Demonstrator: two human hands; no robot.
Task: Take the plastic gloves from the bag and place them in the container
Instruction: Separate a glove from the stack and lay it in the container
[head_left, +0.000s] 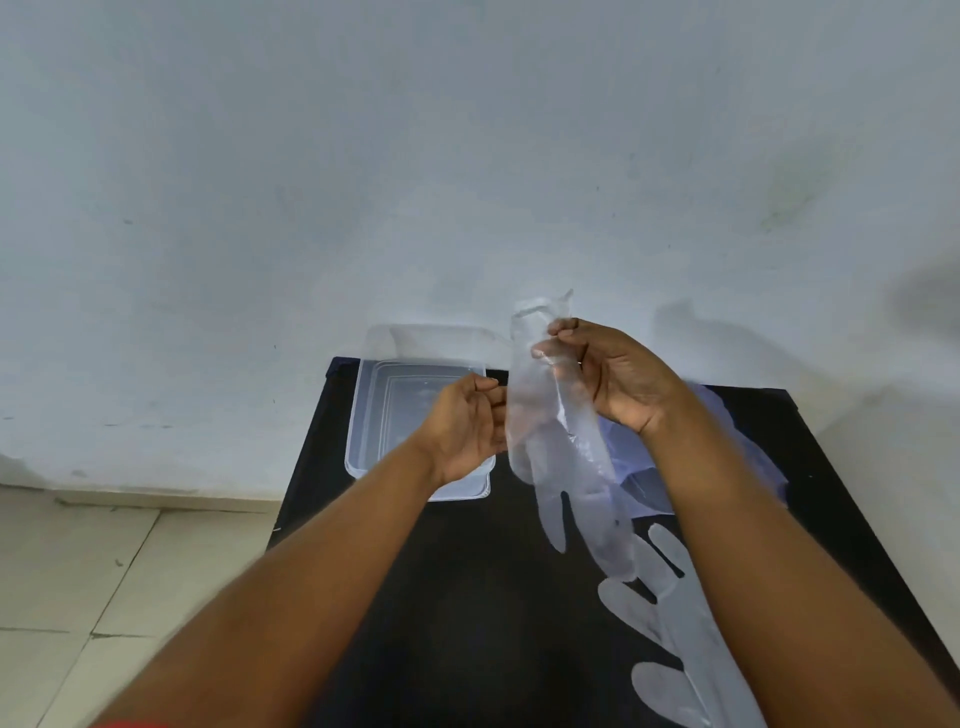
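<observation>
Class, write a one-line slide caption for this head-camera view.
Right hand holds a clear plastic glove above the black table, left hand alongside, beside an open clear container.

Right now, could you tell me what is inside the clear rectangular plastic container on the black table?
The clear rectangular plastic container looks empty through its bare floor; no gloves are visible. The left hand covers its near right corner, so that part cannot be checked.

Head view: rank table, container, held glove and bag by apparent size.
1. Table
2. Container
3. Held glove, about as large as the container, so that order is unsure
Bag: mostly hidden, cannot rank.
</observation>
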